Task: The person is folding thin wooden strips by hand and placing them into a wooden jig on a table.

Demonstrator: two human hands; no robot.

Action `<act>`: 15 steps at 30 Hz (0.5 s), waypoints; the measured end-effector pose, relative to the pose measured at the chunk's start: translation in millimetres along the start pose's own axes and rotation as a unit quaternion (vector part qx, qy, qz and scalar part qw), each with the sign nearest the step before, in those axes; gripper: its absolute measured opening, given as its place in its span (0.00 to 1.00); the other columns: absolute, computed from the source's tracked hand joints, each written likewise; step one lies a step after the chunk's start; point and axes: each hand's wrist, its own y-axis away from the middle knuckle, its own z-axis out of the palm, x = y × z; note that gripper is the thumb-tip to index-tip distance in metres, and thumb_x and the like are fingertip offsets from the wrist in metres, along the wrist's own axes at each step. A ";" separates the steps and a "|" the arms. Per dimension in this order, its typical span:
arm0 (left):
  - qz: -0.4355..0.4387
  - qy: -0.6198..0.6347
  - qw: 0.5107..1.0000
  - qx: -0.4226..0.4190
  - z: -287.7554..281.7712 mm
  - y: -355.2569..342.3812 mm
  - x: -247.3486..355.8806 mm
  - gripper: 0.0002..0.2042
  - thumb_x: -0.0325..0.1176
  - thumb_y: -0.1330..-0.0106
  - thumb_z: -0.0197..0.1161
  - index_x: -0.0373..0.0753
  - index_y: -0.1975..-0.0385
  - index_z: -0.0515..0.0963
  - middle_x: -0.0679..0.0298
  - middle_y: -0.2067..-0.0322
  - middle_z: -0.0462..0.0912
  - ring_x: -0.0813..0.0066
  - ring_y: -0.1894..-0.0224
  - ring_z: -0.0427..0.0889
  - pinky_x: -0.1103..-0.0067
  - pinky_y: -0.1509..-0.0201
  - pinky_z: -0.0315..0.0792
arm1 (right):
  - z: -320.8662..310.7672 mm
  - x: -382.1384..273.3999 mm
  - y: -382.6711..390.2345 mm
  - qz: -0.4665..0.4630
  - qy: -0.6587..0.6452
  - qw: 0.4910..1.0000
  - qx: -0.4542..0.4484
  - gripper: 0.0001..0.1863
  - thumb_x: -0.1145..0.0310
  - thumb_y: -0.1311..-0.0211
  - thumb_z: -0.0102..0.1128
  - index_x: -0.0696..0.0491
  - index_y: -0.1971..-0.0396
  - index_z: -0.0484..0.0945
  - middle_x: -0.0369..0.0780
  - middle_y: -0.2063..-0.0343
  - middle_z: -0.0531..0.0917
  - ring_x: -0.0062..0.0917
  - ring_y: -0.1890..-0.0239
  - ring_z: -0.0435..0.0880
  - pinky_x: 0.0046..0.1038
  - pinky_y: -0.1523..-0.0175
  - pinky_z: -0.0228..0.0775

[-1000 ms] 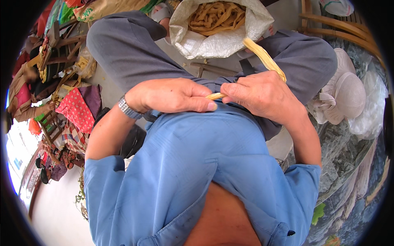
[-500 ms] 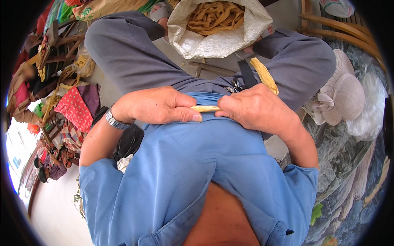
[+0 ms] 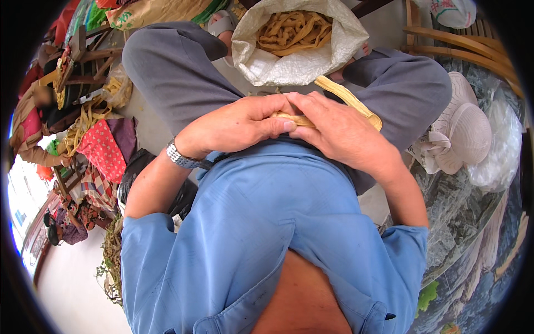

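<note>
In front of my belly, my left hand [image 3: 236, 122] and my right hand [image 3: 347, 133] meet, fingertips close together. Between them runs a pale yellow, fibrous strip [image 3: 347, 96], perhaps a dried vegetable; its exact kind I cannot tell. My left thumb presses on its short inner part, with the other fingers curled behind. My right fingers wrap round it, and a long folded end sticks up beyond that hand. Past the hands, between my feet, stands an open white woven sack [image 3: 247, 47] holding many brownish-yellow strips [image 3: 295, 32].
A pale sun hat [image 3: 467, 131] and clear plastic bags [image 3: 498, 147] lie at the right. Wooden slats [image 3: 456, 36] show at the far right. On the left, another person with a red patterned cloth [image 3: 100, 146] sits among yellow strips. A black bag [image 3: 181, 197] is beside me.
My hands have come together and moved slightly away from my belly. The strip's free end has swung up and left, showing more of its length. The view has shifted a little.
</note>
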 end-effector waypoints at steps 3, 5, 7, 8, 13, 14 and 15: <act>-0.037 -0.012 0.999 0.038 -0.1 3.8 2.5 0.13 0.40 0.23 0.56 0.39 0.48 0.75 0.76 0.69 0.70 0.91 0.72 0.62 0.87 0.70 0.58 | 10.9 4.1 4.2 0.027 -0.041 0.999 0.002 0.17 0.59 0.29 0.57 0.54 0.48 0.71 0.48 0.60 0.82 0.45 0.62 0.83 0.41 0.60 0.76; -0.040 0.002 0.998 0.052 5.6 4.5 1.7 0.13 0.39 0.23 0.57 0.39 0.47 0.74 0.76 0.72 0.71 0.90 0.73 0.63 0.87 0.70 0.61 | 9.2 7.1 7.7 0.039 -0.032 0.999 -0.003 0.14 0.59 0.28 0.56 0.53 0.54 0.72 0.46 0.67 0.83 0.44 0.66 0.84 0.41 0.63 0.75; -0.061 0.030 0.993 0.094 16.8 7.5 10.9 0.14 0.40 0.23 0.56 0.38 0.47 0.74 0.76 0.74 0.71 0.90 0.74 0.63 0.87 0.70 0.62 | 2.1 7.5 12.5 0.061 0.001 0.998 -0.012 0.11 0.60 0.28 0.56 0.52 0.60 0.72 0.44 0.73 0.83 0.43 0.69 0.84 0.40 0.67 0.74; -0.055 0.024 0.995 0.083 11.5 11.7 9.2 0.15 0.43 0.22 0.55 0.37 0.53 0.77 0.76 0.75 0.71 0.89 0.74 0.64 0.88 0.70 0.62 | -0.3 8.5 13.6 0.044 0.001 0.999 0.027 0.09 0.61 0.29 0.58 0.51 0.64 0.72 0.41 0.77 0.82 0.40 0.74 0.82 0.38 0.70 0.72; -0.091 0.022 0.993 0.075 15.0 13.3 3.7 0.20 0.48 0.21 0.49 0.40 0.71 0.76 0.75 0.78 0.69 0.88 0.75 0.63 0.87 0.71 0.61 | 1.0 18.5 12.6 -0.034 0.050 0.996 0.067 0.11 0.63 0.32 0.62 0.51 0.68 0.70 0.40 0.82 0.78 0.36 0.79 0.79 0.35 0.75 0.68; -0.089 0.033 0.992 0.079 15.0 13.3 0.9 0.21 0.49 0.21 0.50 0.40 0.72 0.75 0.75 0.78 0.68 0.88 0.74 0.63 0.86 0.70 0.61 | 2.0 24.0 11.4 -0.049 0.054 0.995 0.066 0.11 0.64 0.33 0.63 0.51 0.68 0.70 0.40 0.82 0.78 0.36 0.79 0.79 0.35 0.75 0.67; -0.088 0.042 0.992 0.081 14.6 14.3 -2.0 0.22 0.50 0.22 0.51 0.40 0.73 0.75 0.75 0.78 0.68 0.88 0.74 0.63 0.86 0.70 0.62 | 4.1 29.0 9.9 -0.063 0.057 0.994 0.066 0.11 0.64 0.34 0.63 0.51 0.69 0.70 0.40 0.82 0.78 0.36 0.79 0.79 0.35 0.75 0.67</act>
